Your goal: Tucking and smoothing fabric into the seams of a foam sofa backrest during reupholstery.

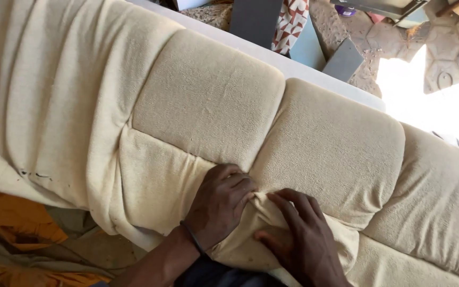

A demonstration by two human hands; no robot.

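A cream upholstered sofa back [208, 95] with padded, seam-divided panels fills most of the view. My left hand [221, 204], with a thin dark band at the wrist, has its fingers curled into the seam between two panels and pinches the cream fabric there. My right hand [304, 239] lies flat beside it, its fingers pressing a loose fold of the same cream fabric [256, 223] below the seam. The two hands nearly touch at the seam.
Orange and grey cloth [11, 228] lies crumpled at the lower left. Beyond the sofa's white top edge [304, 69] are grey boards [343, 58], a red-and-white patterned cloth [293, 18] and patterned paving with a bright sunlit patch [415, 95].
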